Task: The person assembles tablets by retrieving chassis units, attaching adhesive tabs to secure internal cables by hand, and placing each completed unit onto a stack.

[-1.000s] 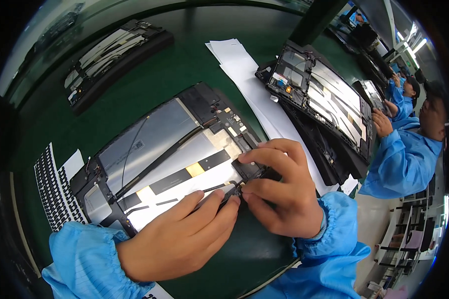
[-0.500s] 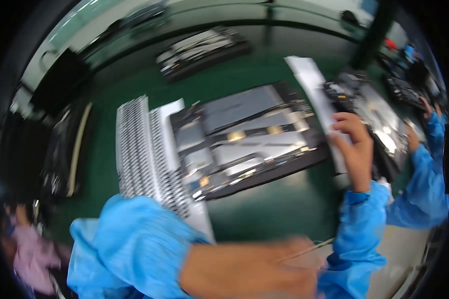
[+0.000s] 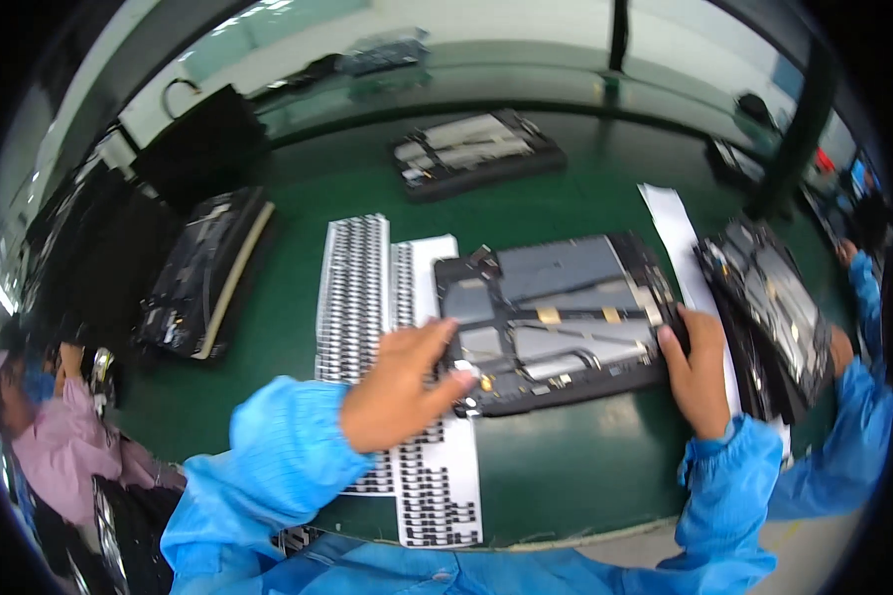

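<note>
An opened tablet-like device (image 3: 571,342) lies on the green tabletop in front of me. Its black frame holds grey flat panels, dark ribbon cables and small gold patches. My left hand (image 3: 392,392) grips its left edge, thumb and fingertips at the near left corner. At the opposite edge, my right hand (image 3: 702,377) has its thumb on the rim and its fingers bent around the side. White sheets bearing rows of small black pieces (image 3: 352,297) lie left of the device, partly under my left hand and forearm.
To the right are a white strip (image 3: 680,238) and a stack of similar devices (image 3: 769,288), beside a co-worker's blue sleeve (image 3: 848,436). More opened devices stand at the back (image 3: 476,154) and left (image 3: 203,268). A person in pink (image 3: 74,436) sits at far left.
My left hand has swung from the lower middle up to the device's left edge. My right hand has come down onto its right edge. The whole view has shifted.
</note>
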Available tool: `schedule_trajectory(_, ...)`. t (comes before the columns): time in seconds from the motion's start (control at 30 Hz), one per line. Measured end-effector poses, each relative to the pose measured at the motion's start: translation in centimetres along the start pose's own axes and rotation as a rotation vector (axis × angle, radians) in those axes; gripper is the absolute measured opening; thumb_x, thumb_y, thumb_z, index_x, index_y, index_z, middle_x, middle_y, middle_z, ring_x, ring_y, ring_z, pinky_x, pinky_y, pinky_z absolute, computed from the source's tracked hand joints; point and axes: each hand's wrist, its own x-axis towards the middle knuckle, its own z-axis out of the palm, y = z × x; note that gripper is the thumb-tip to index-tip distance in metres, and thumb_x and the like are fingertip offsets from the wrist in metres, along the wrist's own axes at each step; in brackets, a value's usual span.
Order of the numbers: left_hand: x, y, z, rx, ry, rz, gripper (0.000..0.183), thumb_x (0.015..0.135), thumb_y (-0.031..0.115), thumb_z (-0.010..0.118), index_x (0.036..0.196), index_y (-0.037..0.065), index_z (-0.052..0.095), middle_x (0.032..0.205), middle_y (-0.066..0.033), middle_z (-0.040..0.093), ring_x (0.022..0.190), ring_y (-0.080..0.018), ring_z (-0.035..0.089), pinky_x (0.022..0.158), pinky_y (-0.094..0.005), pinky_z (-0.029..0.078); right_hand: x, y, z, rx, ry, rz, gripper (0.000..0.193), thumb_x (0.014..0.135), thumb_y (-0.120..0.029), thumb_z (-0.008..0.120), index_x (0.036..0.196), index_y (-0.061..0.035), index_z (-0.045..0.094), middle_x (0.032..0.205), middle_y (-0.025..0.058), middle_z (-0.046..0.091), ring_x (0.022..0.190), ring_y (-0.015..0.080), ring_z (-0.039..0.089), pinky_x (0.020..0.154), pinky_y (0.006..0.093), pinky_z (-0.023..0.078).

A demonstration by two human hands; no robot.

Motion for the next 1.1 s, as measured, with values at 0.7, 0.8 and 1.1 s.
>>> schedule_trajectory(0.7,-7.7,-5.0,-11.4,-0.498,1.235,-0.172,0.072,0.079,0.013,0.064,0.135,-0.002,0.021,0.13,-0.0176,0.031,0.115,-0.0227,0.037,0.097,-0.0302,0.031,23.1,-29.4,13.3,0.922,-0.299,-0.498,0.045,0.078,-0.025,0.064,0.111,0.0028,0.052,0.102,0.018,0.058,0.096,0.0235,0.055,0.083,0.0316,0.043)
schedule_trajectory(0.8,-8.8,-9.9,-10.6,-0.293,1.227,-0.369,0.073,0.078,0.018,0.065,0.135,0.0,0.024,0.134,-0.0215,0.025,0.121,-0.0286,0.033,0.101,-0.0338,0.024,24.3,-34.3,21.1,1.154,-0.344,-0.414,0.04,0.076,-0.021,0.065,0.107,0.0025,0.054,0.094,0.0165,0.062,0.087,0.0231,0.06,0.077,0.0313,0.046)
schedule_trajectory(1.1,-8.3,-11.8,-11.0,0.239,1.171,-0.759,0.067,0.069,0.029,0.071,0.128,0.017,0.042,0.128,-0.016,0.032,0.119,-0.0309,0.033,0.1,-0.0449,0.02,24.2,-36.1,29.7,0.918,-0.244,-0.415,0.021,0.076,-0.014,0.06,0.092,-0.0001,0.06,0.087,0.0171,0.063,0.08,0.0295,0.062,0.073,0.0346,0.048)
